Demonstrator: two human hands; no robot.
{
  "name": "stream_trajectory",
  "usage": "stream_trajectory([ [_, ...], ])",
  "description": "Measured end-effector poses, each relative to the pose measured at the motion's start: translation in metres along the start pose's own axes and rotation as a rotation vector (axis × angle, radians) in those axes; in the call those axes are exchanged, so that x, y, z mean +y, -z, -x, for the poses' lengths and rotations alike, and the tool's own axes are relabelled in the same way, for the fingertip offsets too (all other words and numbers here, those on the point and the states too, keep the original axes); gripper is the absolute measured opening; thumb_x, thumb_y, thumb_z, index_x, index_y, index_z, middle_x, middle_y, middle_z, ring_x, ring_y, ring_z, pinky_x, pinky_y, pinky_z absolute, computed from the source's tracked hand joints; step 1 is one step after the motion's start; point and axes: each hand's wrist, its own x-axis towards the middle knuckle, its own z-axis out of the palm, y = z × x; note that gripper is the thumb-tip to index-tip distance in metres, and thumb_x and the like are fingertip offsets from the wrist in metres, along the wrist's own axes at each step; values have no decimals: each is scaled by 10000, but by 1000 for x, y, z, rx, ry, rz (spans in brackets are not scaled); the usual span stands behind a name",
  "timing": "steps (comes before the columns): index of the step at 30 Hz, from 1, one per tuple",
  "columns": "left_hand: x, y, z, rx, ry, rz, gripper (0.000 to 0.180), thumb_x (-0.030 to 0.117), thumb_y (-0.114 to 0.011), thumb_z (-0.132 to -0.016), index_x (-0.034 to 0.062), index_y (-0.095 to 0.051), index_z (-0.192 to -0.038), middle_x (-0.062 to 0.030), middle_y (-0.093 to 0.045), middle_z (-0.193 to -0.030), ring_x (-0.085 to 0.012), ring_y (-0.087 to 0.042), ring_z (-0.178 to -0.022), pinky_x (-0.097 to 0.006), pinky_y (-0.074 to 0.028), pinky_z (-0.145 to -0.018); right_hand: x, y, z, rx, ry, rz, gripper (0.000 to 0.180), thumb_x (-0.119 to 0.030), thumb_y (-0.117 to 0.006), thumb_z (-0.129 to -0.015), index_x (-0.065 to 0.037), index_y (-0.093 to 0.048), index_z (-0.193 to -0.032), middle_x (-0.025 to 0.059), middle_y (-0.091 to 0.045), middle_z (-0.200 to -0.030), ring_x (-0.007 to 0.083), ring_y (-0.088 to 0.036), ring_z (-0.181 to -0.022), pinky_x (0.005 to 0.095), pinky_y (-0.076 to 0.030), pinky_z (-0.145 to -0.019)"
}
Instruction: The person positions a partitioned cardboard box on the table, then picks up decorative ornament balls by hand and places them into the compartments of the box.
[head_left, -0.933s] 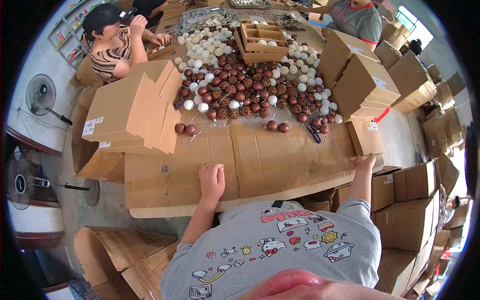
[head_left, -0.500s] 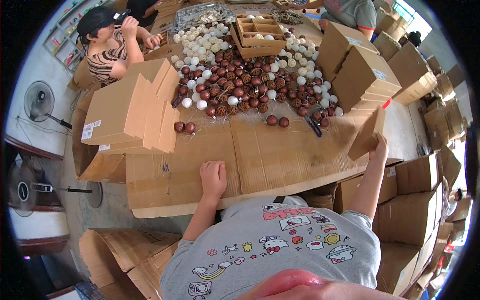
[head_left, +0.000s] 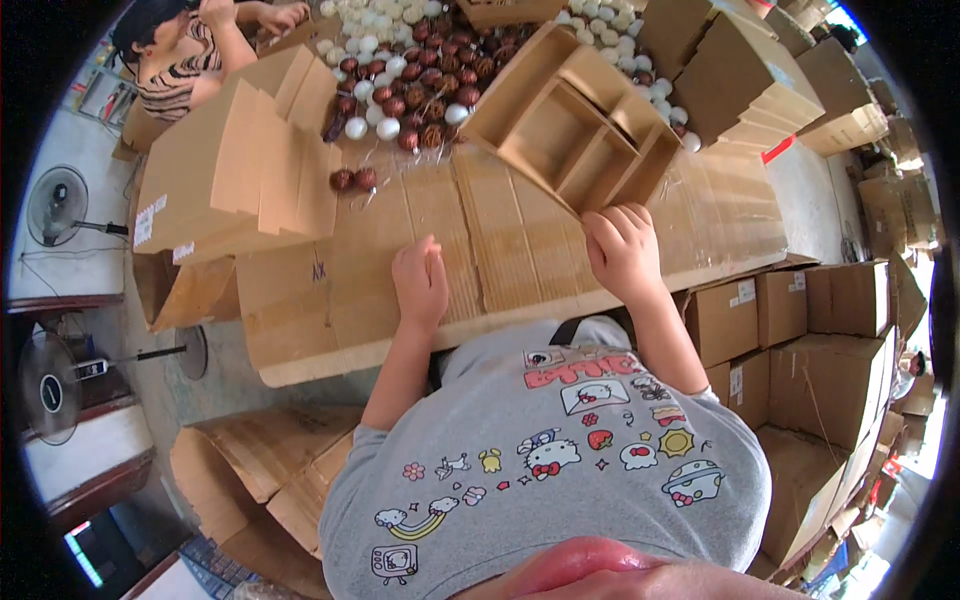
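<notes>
My right hand [head_left: 622, 243] grips the near corner of a brown cardboard divider box [head_left: 535, 150], fingers wrapped over its wall. The box is tilted with its inside facing me. Several compartments show in it, and no balls are visible inside. Near the table's front edge, my left hand [head_left: 420, 283] is loosely curled, with nothing visible in it. Beyond the box lie many brown glitter balls [head_left: 431, 78] and white balls [head_left: 356, 128] with thin strings. Two brown balls [head_left: 354, 180] sit apart from the pile, close to the left stack.
Stacked cardboard boxes stand on the table's left [head_left: 200, 160] and right [head_left: 765, 75]. Cardboard sheets cover the table [head_left: 400, 330]. Another person [head_left: 180, 60] works at the far left. Large cartons [head_left: 835, 370] fill the right side, and an open carton [head_left: 230, 460] stands lower left.
My right hand has brought the box from the table's right side to the middle and turned its compartments toward me. The left hand stays near the table's front edge. The view has shifted downward.
</notes>
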Motion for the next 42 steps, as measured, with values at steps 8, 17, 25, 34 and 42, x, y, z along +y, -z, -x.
stream_trajectory([
  [8,-10,-7,10,374,207,516,443,320,-422,-980,13,-401,-1300,-132,-524,-1178,-239,-479,-1094,-388,-365,-968,-46,-22,15,-242,194,-255,120,-123,-584,-690,-78,-560,-799,54,-500,-688,262,-557,-700,385,-463,-792],
  [17,-38,14,16,262,319,1007,344,220,-473,-941,28,-476,-1227,-108,-539,-1185,-191,-498,-1098,-349,-373,-969,-25,-35,22,-868,-19,-504,162,-221,-615,-786,-69,-635,-839,123,-602,-815,315,-612,-801,430,-498,-652],
  [25,6,25,-2,-195,69,303,452,-60,-585,-714,34,-565,-1156,-158,-501,-1319,-301,-447,-1254,-388,-342,-1061,-38,-98,-21,-444,-77,-59,341,-380,-604,-846,-61,-615,-966,174,-598,-934,333,-641,-796,429,-529,-660],
  [34,-1,21,3,-200,79,385,420,-114,-524,-689,10,-594,-1085,-200,-470,-1370,-313,-427,-1304,-385,-324,-1083,-48,-128,-18,-524,-371,40,510,-525,-514,-882,-49,-612,-1035,195,-578,-1030,329,-619,-954,407,-542,-746],
  [42,13,23,18,-211,69,292,502,-125,-407,-631,-10,-603,-1079,-222,-420,-1395,-331,-379,-1326,-397,-283,-1105,-49,-126,-10,-480,-361,44,563,-556,-530,-860,-31,-597,-1054,157,-547,-1081,300,-561,-1022,392,-514,-807],
])
